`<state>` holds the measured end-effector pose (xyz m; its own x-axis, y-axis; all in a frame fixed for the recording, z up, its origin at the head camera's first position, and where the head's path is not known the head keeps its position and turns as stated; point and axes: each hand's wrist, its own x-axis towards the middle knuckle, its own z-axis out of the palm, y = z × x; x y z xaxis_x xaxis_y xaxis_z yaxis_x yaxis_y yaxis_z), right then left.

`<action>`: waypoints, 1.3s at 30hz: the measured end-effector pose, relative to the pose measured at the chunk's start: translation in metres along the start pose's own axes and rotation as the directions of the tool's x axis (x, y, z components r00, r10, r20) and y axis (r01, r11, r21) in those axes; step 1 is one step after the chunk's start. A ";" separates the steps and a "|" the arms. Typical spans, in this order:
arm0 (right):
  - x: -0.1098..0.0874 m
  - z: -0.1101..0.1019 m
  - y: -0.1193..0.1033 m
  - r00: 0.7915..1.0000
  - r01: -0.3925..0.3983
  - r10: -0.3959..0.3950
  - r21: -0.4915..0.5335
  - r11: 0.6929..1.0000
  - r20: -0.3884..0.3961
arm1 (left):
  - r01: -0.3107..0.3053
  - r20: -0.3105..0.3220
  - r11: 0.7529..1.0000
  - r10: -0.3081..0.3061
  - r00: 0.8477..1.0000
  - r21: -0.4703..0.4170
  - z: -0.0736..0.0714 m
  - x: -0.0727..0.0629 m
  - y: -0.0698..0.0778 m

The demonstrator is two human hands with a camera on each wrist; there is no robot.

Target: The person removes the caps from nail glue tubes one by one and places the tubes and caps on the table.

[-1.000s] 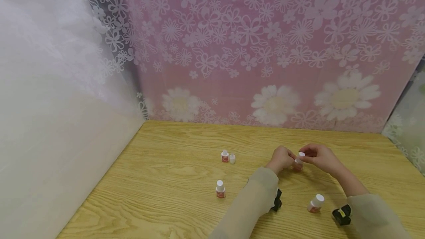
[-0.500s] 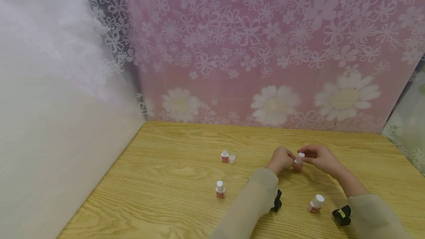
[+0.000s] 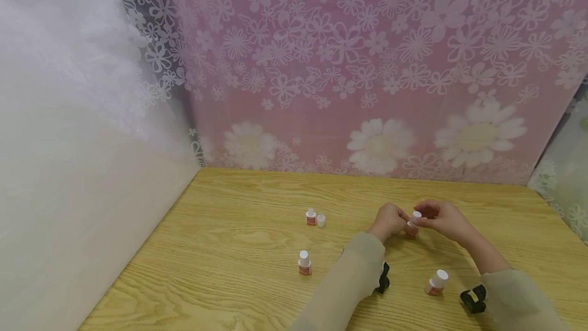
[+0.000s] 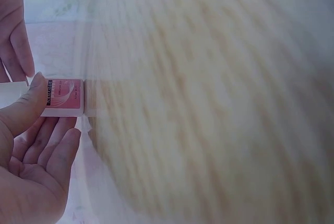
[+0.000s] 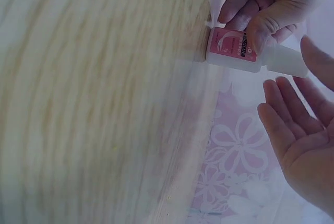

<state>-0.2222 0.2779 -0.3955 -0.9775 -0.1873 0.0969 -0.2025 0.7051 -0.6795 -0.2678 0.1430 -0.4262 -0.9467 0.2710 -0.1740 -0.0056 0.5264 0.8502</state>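
A small white bottle of nail glue (image 5: 232, 44) with a red-pink label stands upright on the wooden table, far right of centre in the head view. My left hand (image 3: 389, 219) grips its body, the thumb pressed against the label in the left wrist view. At its top sits a white cap (image 5: 286, 61), which my right hand (image 3: 443, 218) pinches between thumb and fingertips. The other fingers of the right hand (image 5: 308, 130) are spread loosely. From the head, my fingers partly hide the bottle.
Left of the hands, an uncapped bottle (image 3: 311, 217) stands beside a loose white cap (image 3: 321, 220). Nearer are two capped bottles, one left (image 3: 304, 263) and one right (image 3: 436, 283). A flowered pink curtain (image 3: 321, 91) closes off the table's (image 3: 220, 249) back edge.
Both arms stay in place. The right fingers shift slightly around the cap, while the left hand keeps its grip on the bottle.
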 end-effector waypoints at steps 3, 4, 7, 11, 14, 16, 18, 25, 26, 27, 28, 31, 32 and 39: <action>0.000 0.002 0.000 0.999 -0.025 0.024 -0.040 0.999 -0.024 | -0.008 -0.001 1.000 0.008 1.000 -0.003 0.000 0.000 -0.001; 0.000 0.002 0.000 0.999 -0.031 0.030 -0.049 0.998 -0.031 | -0.009 -0.003 1.000 0.009 1.000 -0.004 0.001 0.000 -0.001; 0.000 0.003 0.001 0.998 -0.038 0.036 -0.062 0.997 -0.043 | -0.009 -0.006 1.000 0.009 1.000 -0.001 0.001 0.000 -0.001; 0.001 0.003 0.000 0.998 -0.030 0.026 -0.068 0.997 -0.054 | -0.009 -0.004 1.000 0.009 1.000 -0.008 0.001 0.000 -0.001; 0.001 0.002 0.000 0.998 -0.018 0.014 -0.068 0.998 -0.055 | -0.011 0.000 1.000 0.011 1.000 -0.017 0.000 0.000 0.000; 0.001 0.002 -0.001 0.998 -0.012 0.008 -0.068 0.998 -0.056 | -0.014 0.000 1.000 0.014 1.000 -0.025 0.000 0.000 0.000; 0.001 0.001 -0.001 0.998 -0.005 0.001 -0.066 0.998 -0.055 | -0.014 0.002 1.000 0.014 1.000 -0.026 -0.001 0.000 0.000; 0.002 0.000 0.001 0.999 0.022 -0.024 -0.047 0.999 -0.034 | -0.017 -0.004 1.000 0.017 1.000 -0.006 -0.001 0.000 0.001; 0.002 0.000 0.001 0.999 0.024 -0.026 -0.043 0.999 -0.030 | -0.016 -0.005 1.000 0.016 1.000 -0.003 -0.001 0.000 0.002; 0.002 0.000 0.002 0.999 0.027 -0.028 -0.038 0.999 -0.027 | -0.015 -0.007 1.000 0.015 1.000 0.000 -0.001 0.000 0.001; 0.002 0.000 0.002 0.999 0.027 -0.028 -0.034 0.999 -0.023 | -0.013 -0.009 1.000 0.013 1.000 0.000 -0.001 0.000 0.001; 0.002 0.000 0.004 0.999 0.032 -0.033 -0.020 0.999 -0.014 | -0.008 -0.015 1.000 0.008 1.000 0.001 0.000 0.001 0.001; 0.002 0.000 0.004 0.999 0.034 -0.034 -0.013 0.999 -0.010 | -0.008 -0.017 1.000 0.008 1.000 0.003 0.000 0.001 0.001; 0.002 0.001 0.005 0.999 0.041 -0.042 0.031 0.999 0.013 | 0.000 -0.018 1.000 0.000 1.000 0.001 0.001 0.000 0.001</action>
<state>-0.2248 0.2804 -0.3991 -0.9674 -0.2254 0.1156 -0.2406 0.6753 -0.6972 -0.2679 0.1439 -0.4262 -0.9525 0.2563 -0.1647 -0.0050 0.5274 0.8496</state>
